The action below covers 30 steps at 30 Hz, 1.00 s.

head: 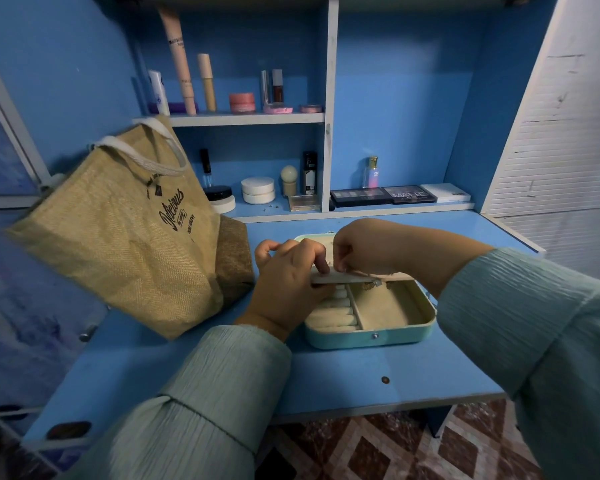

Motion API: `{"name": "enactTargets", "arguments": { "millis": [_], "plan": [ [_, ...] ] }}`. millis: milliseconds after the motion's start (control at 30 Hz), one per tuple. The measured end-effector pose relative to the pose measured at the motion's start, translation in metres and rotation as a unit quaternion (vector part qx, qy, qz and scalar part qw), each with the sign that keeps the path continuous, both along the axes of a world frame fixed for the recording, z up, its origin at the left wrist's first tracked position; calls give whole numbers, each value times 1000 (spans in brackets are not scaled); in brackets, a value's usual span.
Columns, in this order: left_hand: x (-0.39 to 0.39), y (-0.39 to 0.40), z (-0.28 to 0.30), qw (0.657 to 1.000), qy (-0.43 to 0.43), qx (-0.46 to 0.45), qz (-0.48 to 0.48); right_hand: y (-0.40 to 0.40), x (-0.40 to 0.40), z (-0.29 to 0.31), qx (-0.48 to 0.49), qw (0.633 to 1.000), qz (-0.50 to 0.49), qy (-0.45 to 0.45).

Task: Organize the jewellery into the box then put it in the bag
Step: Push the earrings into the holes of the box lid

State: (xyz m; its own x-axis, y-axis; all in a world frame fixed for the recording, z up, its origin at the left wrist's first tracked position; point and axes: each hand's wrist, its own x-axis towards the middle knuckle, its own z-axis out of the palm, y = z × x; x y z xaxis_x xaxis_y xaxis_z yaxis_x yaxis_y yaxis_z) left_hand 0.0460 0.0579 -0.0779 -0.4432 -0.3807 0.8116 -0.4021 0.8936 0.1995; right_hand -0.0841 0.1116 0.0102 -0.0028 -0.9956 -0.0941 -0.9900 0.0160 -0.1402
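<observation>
Open jewellery box [371, 327] near the middle of the tabletop [343, 379], close to its front edge, with the left hand [284, 282] and right hand [364, 251] both pinching a thin cream flap [343, 277] held over the compartments; small gold jewellery [369, 286] barely visible beneath, too small to make out. Probably light and rigid, safest closed first, then gripped by both short sides; contents tiny and easily spilled. Jute bag [125, 244] just beside, leaning at the tabletop's left edge, with bare room only in front.

jute bag [125, 244] reads "delicious"; dark palette [409, 194] seemingly reads "matte".
</observation>
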Motion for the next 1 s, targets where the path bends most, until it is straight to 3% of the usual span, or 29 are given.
{"name": "enactTargets", "arguments": {
  "millis": [333,567,700,833,1000],
  "plan": [
    [-1,2,0,999,-6,37,9,5,0,1,-21,998,-20,-56],
    [-1,1,3,993,-14,115,-5,7,-5,-1,-14,995,-34,-97],
    [0,0,4,990,-13,140,-6,15,-16,1,-72,987,-33,-139],
    [1,2,5,987,-34,159,6,28,-31,6,-117,980,-53,-155],
    [8,13,12,976,-77,201,29,51,-49,8,-102,983,-60,-139]
  ]
}}
